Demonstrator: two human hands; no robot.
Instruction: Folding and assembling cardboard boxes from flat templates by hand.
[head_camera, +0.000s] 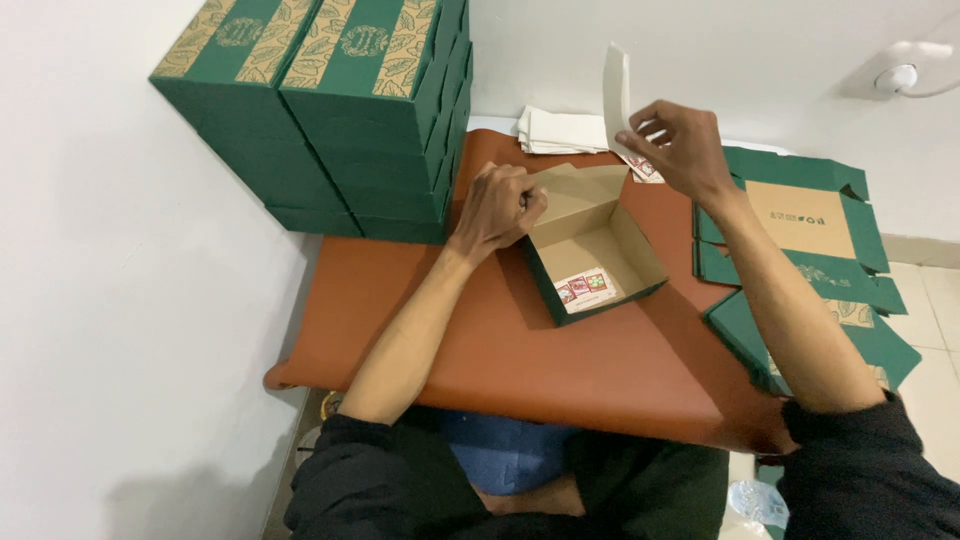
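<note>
Where white walls (120, 300) meet, brown tabletop (560, 370), green boxes (330, 110).

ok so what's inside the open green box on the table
A small printed card with red and green pictures lies flat on the floor of the open box. The near corner behind the front wall and the part under the left hand are hidden.

Single head-worn camera, looking steeply down from above the person's own lap onto the brown table top (560, 370) at close arm's-reach range. View faces forward toward the white wall (700, 50), wall also close on the left, a strip of floor at right. No second view to overlap.
</note>
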